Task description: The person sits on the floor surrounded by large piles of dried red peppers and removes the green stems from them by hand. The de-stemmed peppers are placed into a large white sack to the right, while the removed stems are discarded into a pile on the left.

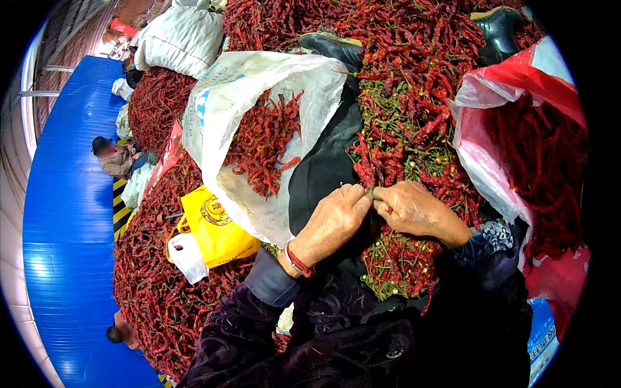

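Observation:
My left hand and my right hand meet at the fingertips above a heap of dried red chillies between my legs. The fingers of both hands are pinched together around the stem end of a red chilli, which points away from me. Green stems and chillies lie close below the hands. On the left, an open white woven sack holds loose red chillies. At the right, a red and white sack stands open with darker red chillies inside.
A yellow bag and a white plastic bag rest on the chilli pile at left. A full white sack lies farther off. My black boots rest among chillies. People sit beside a blue wall.

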